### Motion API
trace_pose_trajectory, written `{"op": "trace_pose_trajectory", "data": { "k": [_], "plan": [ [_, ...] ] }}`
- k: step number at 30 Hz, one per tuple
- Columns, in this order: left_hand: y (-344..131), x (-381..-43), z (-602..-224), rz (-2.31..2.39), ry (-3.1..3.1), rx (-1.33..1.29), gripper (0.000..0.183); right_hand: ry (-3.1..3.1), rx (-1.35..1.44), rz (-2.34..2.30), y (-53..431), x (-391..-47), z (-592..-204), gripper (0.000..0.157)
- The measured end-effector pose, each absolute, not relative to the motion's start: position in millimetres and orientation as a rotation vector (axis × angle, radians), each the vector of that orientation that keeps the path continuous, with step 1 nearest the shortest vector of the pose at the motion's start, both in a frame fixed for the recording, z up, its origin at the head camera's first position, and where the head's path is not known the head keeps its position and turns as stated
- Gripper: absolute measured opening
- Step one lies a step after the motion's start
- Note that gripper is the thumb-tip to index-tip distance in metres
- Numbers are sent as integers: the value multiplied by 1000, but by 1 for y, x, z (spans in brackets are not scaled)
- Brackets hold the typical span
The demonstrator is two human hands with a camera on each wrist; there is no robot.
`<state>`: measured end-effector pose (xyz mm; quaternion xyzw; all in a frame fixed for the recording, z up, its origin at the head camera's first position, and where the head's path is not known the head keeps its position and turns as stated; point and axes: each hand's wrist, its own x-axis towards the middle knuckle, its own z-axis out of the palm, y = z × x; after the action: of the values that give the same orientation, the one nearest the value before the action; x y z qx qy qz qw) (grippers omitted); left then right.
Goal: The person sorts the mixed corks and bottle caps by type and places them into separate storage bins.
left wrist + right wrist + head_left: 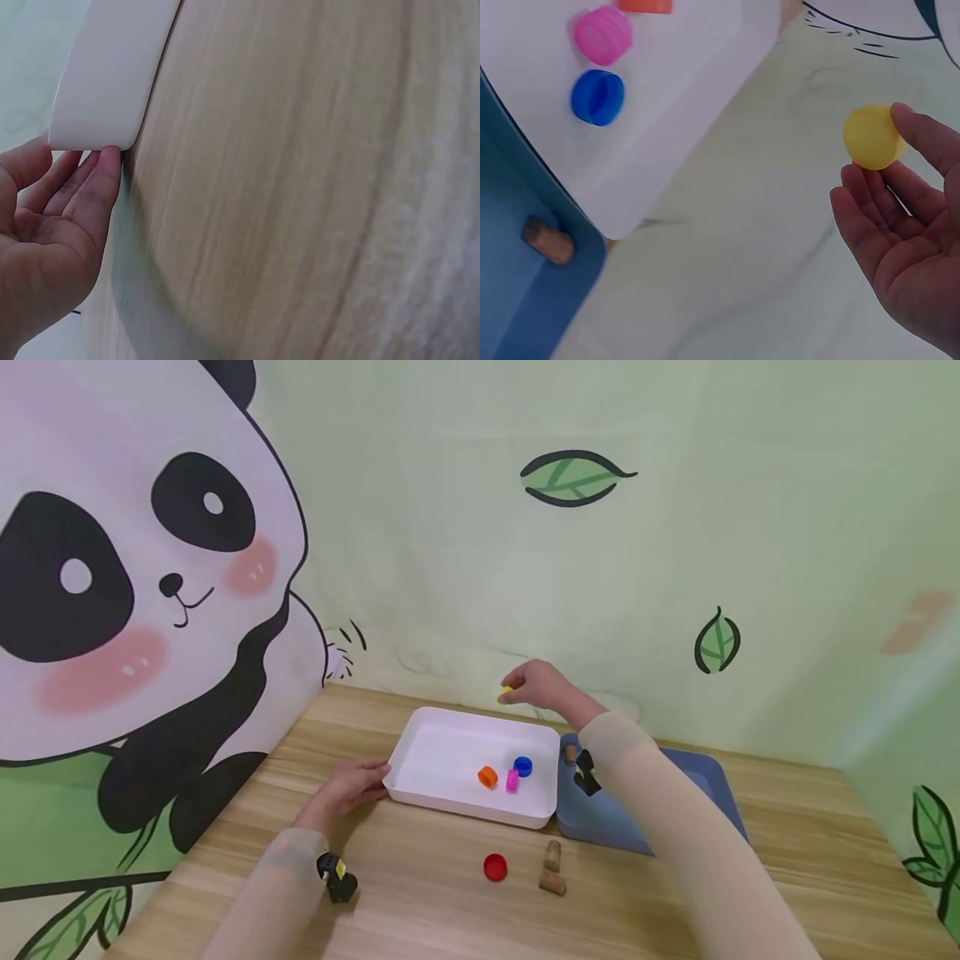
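My right hand [536, 683] pinches a yellow bottle cap [873, 137] between thumb and fingers, raised above the back edge of a white tray [442, 752]. On the tray's left corner, my left hand [356, 787] holds the edge, with the thumb at the rim and fingertips against the wall low down, as the left wrist view shows. Inside the tray lie an orange cap [488, 777], a pink cap [512, 781] and a blue cap [522, 767]. A red cap [495, 867] lies on the table in front of it.
A blue tray [600, 814] stands against the white tray's right side, partly under my right forearm, with a cork [549, 240] in its corner. Two more corks, one upright-pointing [552, 855] and one slanted [552, 883], lie on the wooden table [420, 893]. A painted wall [450, 568] rises behind.
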<state>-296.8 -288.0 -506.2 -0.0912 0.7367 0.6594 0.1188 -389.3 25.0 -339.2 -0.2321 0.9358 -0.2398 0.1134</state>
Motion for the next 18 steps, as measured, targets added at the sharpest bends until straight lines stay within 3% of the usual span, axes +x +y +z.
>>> {"op": "trace_pose_trajectory", "data": {
  "k": [18],
  "plan": [
    [-287,-296,-508,1940,2138,-289,49,2745,-641,-570,4,-389,-400,34]
  ]
}}
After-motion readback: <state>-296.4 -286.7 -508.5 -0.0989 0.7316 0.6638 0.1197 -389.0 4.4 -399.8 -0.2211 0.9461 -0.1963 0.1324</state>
